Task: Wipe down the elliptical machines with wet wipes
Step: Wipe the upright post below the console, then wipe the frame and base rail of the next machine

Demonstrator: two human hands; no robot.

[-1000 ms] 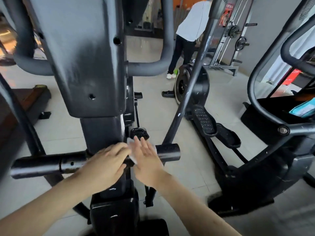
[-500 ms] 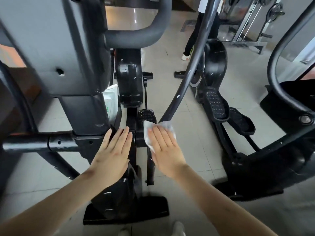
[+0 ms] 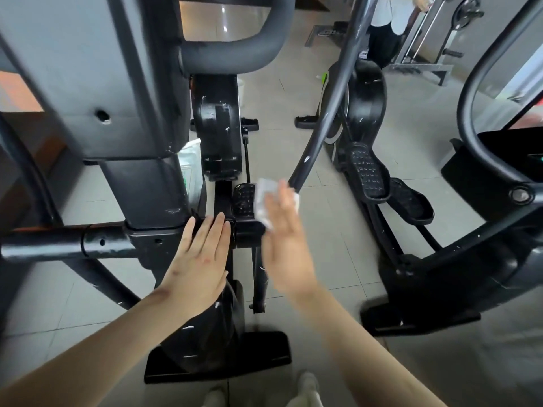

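The long bar [image 3: 58, 245] sticks out to the left of the elliptical machine [image 3: 141, 186]. The left hand [image 3: 199, 259] lies flat where that bar meets the post. Its grip is wide, with straight fingers, and it holds nothing. I think those fingers could get pinched if a moving part swings, because they rest right by a joint.

The right hand [image 3: 283, 239] is blurry. Its grip is wide too, with flat fingers over the wet wipe [image 3: 266, 198]. The wipe is at the right end of the black block [image 3: 249, 232], just beside a small pedal. I cannot tell if it touches the block. No fingers curl round the wipe, so a fast rub could let it slip and drop on the floor [image 3: 338, 218], where it would get dirty.

The swing arm [image 3: 323, 113] leans just beside that hand, so a wide rub could bump it. The second machine [image 3: 367, 107] stands farther right and looks not yet reached.

One container shows: the pack of wipes [image 3: 189, 168], white and green, tucked between the post and the black cover. Something white pokes out of its top. How many wipes are inside, I cannot tell. A hard shake could knock it loose.
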